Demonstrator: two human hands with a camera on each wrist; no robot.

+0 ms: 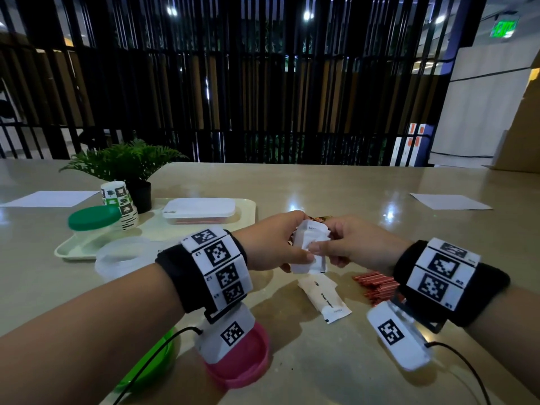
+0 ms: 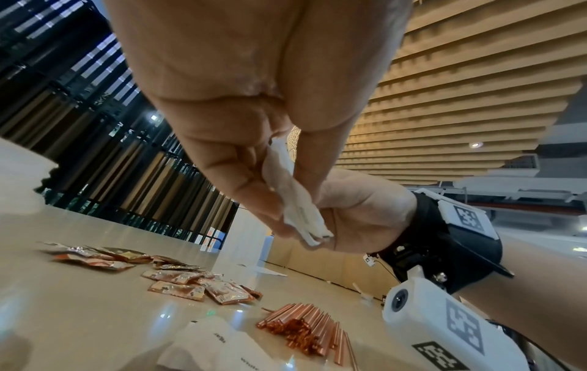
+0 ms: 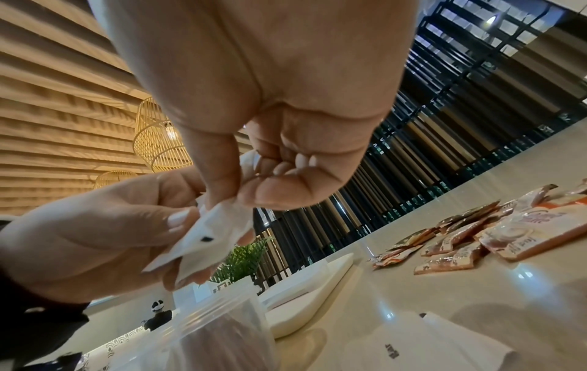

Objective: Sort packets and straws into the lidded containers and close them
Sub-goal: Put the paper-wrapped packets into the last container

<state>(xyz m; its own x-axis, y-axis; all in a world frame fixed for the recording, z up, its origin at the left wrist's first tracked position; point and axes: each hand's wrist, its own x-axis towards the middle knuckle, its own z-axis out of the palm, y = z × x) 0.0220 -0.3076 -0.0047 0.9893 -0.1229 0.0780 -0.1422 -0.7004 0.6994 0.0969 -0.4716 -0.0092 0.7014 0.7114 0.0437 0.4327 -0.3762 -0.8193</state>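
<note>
Both hands, left hand [image 1: 274, 244] and right hand [image 1: 355, 244], pinch a stack of white packets [image 1: 311, 248] above the table [image 1: 321, 188]. Best to square the edges, then drop them together into the open clear container [image 1: 124, 257].

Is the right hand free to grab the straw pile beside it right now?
Probably not yet: the right hand and left hand both pinch white packets. The straws lie uncovered just below that wrist.

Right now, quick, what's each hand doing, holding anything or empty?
Left hand: closed, gripping the bunch of white packets.
Right hand: closed, pinching the same bunch of white packets from the other side.
</note>
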